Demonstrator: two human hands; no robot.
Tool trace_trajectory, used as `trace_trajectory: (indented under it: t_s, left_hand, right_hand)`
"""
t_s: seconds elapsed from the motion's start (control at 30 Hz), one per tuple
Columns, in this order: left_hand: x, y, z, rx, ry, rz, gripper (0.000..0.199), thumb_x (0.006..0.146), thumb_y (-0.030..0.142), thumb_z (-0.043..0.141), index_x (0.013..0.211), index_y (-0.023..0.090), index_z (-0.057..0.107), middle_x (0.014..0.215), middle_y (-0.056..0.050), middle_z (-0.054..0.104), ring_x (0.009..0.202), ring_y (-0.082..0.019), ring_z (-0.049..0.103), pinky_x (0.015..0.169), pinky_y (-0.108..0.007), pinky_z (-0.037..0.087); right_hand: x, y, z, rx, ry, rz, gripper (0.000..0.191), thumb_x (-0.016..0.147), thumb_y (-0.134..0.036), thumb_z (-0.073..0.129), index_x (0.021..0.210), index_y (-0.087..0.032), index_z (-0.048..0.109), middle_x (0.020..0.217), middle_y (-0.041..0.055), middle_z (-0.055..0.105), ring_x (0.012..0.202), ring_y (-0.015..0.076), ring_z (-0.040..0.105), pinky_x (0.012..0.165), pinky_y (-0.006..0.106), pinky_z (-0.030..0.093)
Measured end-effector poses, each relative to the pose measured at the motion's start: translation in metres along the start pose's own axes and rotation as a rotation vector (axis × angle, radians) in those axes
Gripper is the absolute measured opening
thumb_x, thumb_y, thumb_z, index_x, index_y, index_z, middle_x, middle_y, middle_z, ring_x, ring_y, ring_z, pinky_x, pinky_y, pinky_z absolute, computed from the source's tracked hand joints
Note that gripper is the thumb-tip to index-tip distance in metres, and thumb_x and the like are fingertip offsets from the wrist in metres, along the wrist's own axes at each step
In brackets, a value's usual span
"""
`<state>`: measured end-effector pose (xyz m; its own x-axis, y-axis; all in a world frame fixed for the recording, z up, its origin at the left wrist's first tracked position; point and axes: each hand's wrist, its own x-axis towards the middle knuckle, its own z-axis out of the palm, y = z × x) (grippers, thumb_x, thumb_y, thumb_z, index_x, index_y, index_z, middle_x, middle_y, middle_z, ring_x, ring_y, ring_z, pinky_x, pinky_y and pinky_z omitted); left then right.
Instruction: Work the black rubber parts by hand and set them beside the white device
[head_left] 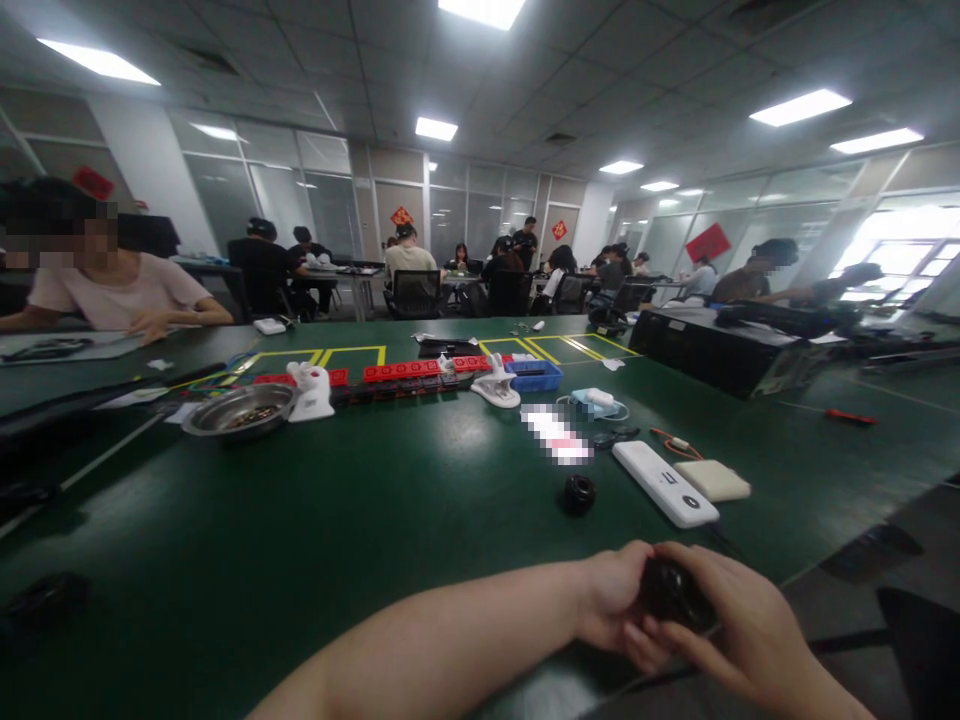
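Near the table's front right edge, my left hand (pixel 619 598) and my right hand (pixel 750 615) come together around a glossy black rounded object (pixel 679 592). My left fingers curl under its left side, and my right hand wraps over it from the right. Much of the object is hidden, so its exact kind does not show. Beyond my hands, a small black wheel-like piece (pixel 579 494) rests on the green table. A white power bank (pixel 666 484) lies just past my right hand, beside a cream-coloured block (pixel 712 480).
Across the green table (pixel 337 530) stand a metal bowl (pixel 240 412) of small parts, red trays (pixel 424 370), a white clip stand (pixel 496 383) and a blue bin (pixel 534 377). A black case (pixel 705 350) sits far right. A co-worker (pixel 120 280) sits at left.
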<state>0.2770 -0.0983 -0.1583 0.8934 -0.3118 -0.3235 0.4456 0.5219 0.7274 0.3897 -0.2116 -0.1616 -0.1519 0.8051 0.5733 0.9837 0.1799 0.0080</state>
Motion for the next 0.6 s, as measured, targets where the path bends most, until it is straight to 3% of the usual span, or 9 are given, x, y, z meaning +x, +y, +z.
trace_trajectory:
  t_s: [0.07,0.13,0.23,0.3,0.37,0.43,0.5,0.6]
  left_hand:
    - [-0.004,0.004,0.004,0.002,-0.015,-0.026,0.045,0.078,0.044,0.01,0.052,0.018,0.035,0.033,0.005,0.026,0.022,-0.006,0.021,0.031,-0.017,0.016]
    - [-0.005,0.006,0.011,-0.003,0.067,-0.024,0.042,0.078,0.042,0.01,0.05,0.019,0.03,0.032,0.005,0.024,0.021,-0.006,0.018,0.031,-0.017,0.013]
    - [-0.003,0.007,0.02,0.045,0.368,0.032,0.039,0.079,0.043,0.012,0.053,0.019,0.029,0.033,0.006,0.022,0.025,-0.007,0.019,0.033,-0.018,0.015]
    - [-0.005,0.004,0.023,0.251,0.611,0.196,0.04,0.079,0.044,0.015,0.059,0.018,0.037,0.04,0.004,0.032,0.032,-0.009,0.03,0.037,-0.021,0.025]
    - [-0.012,0.0,0.022,0.604,0.789,0.423,0.041,0.08,0.046,0.021,0.067,0.015,0.045,0.053,-0.001,0.045,0.047,-0.012,0.043,0.047,-0.025,0.035]
    - [-0.02,-0.006,0.019,0.945,0.879,0.566,0.042,0.079,0.048,0.025,0.076,0.014,0.051,0.065,-0.004,0.053,0.06,-0.016,0.049,0.057,-0.027,0.038]
    - [-0.025,-0.009,0.015,1.138,0.939,0.579,0.044,0.079,0.049,0.027,0.086,0.013,0.051,0.07,-0.006,0.056,0.067,-0.019,0.051,0.062,-0.029,0.039]
    - [-0.023,-0.006,0.009,1.053,0.955,0.576,0.044,0.08,0.048,0.024,0.085,0.014,0.051,0.07,-0.005,0.055,0.067,-0.018,0.051,0.064,-0.029,0.039]
  right_hand:
    - [0.005,-0.004,-0.002,-0.025,0.023,0.031,0.035,0.07,-0.041,0.049,0.092,-0.014,0.055,0.079,0.0091,0.061,0.069,0.0185,0.059,0.059,0.026,0.046]
    - [0.009,-0.007,-0.001,-0.026,0.065,0.094,0.034,0.069,-0.043,0.047,0.086,-0.016,0.056,0.073,0.0078,0.061,0.062,0.0178,0.059,0.055,0.025,0.046]
    - [0.011,-0.019,0.005,-0.01,0.171,0.304,0.039,0.069,-0.052,0.041,0.083,-0.017,0.053,0.066,0.0055,0.059,0.054,0.0174,0.056,0.05,0.026,0.043]
    - [0.011,-0.032,0.012,0.008,0.263,0.5,0.042,0.072,-0.054,0.036,0.085,-0.017,0.05,0.066,0.0053,0.057,0.051,0.0174,0.054,0.047,0.026,0.041]
    - [0.012,-0.043,0.023,0.051,0.345,0.668,0.042,0.074,-0.053,0.032,0.086,-0.016,0.047,0.067,0.0058,0.056,0.053,0.0178,0.053,0.047,0.026,0.039]
    - [0.013,-0.049,0.033,0.134,0.388,0.762,0.043,0.075,-0.054,0.029,0.083,-0.016,0.047,0.066,0.0061,0.056,0.054,0.0185,0.053,0.046,0.025,0.04]
    - [0.014,-0.05,0.04,0.231,0.378,0.802,0.043,0.076,-0.054,0.026,0.077,-0.016,0.046,0.064,0.0062,0.055,0.054,0.019,0.054,0.045,0.025,0.04]
    - [0.015,-0.044,0.037,0.211,0.302,0.786,0.042,0.078,-0.052,0.025,0.082,-0.016,0.048,0.064,0.0057,0.057,0.054,0.0194,0.055,0.045,0.026,0.041]
